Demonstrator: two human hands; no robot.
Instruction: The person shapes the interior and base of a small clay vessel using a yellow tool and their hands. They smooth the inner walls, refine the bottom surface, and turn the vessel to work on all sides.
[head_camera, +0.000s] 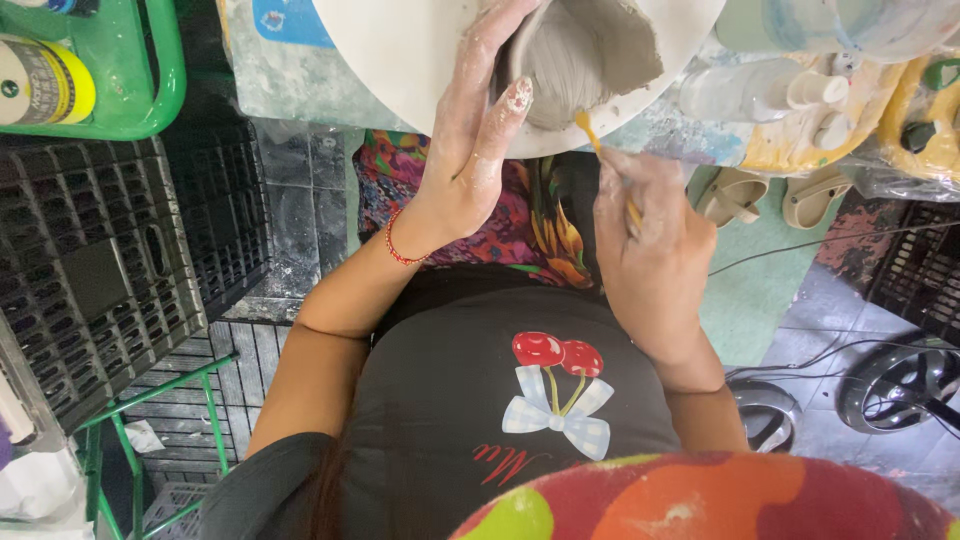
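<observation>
A grey clay pot (575, 55) sits on a white round board (400, 60) at the top of the head view. My left hand (470, 140), smeared with clay, presses flat against the pot's left side with a red thread bracelet at the wrist. My right hand (650, 245) grips a thin yellow-handled tool (600, 150), whose tip touches the pot's lower edge. The pot's far side is cut off by the frame.
Black plastic crates (100, 270) stack at the left, with a green tray (130, 80) holding a yellow-lidded tin above them. Bottles and a yellow container (800, 100) crowd the right. Sandals (780, 195), cables and a black fan (900, 385) lie on the floor.
</observation>
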